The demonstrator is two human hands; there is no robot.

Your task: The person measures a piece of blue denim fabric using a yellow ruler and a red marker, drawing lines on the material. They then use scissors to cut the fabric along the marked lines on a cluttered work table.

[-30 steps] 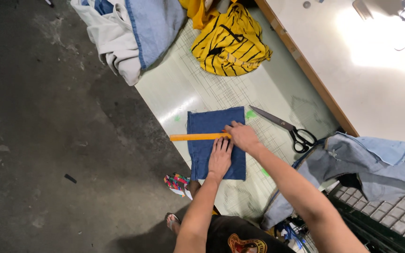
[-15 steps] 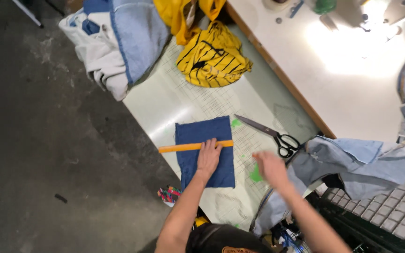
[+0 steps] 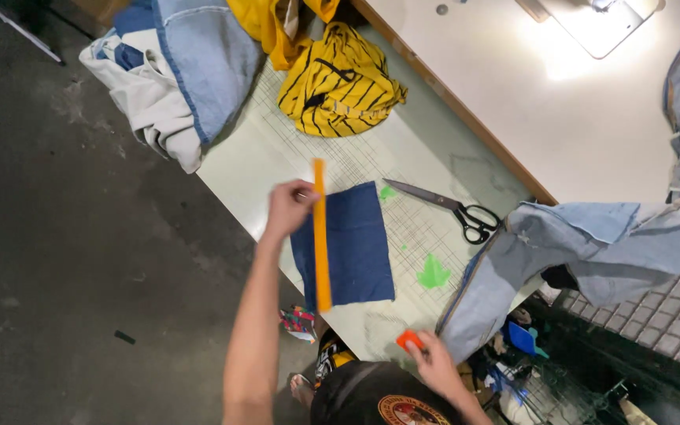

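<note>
A dark blue rectangle of fabric (image 3: 352,245) lies flat on the pale green cutting table (image 3: 277,157). My left hand (image 3: 289,206) grips a long orange ruler (image 3: 321,236) near its far end; the ruler runs lengthwise along the fabric's left side. My right hand (image 3: 432,364) is at the table's near edge, pinching a small orange piece, perhaps chalk (image 3: 408,340). Black-handled scissors (image 3: 450,208) lie to the right of the fabric.
A yellow striped garment (image 3: 338,83) and folded denim with white cloth (image 3: 175,71) sit at the table's far end. Light blue denim (image 3: 592,244) drapes off the right. Two small green scraps (image 3: 433,274) lie on the table. A white lit worktop (image 3: 560,102) adjoins. Dark floor lies left.
The ruler has turned from lying across the fabric to running lengthwise along it, now held by my left hand. My right hand left the fabric and went to the near edge, taking the orange piece.
</note>
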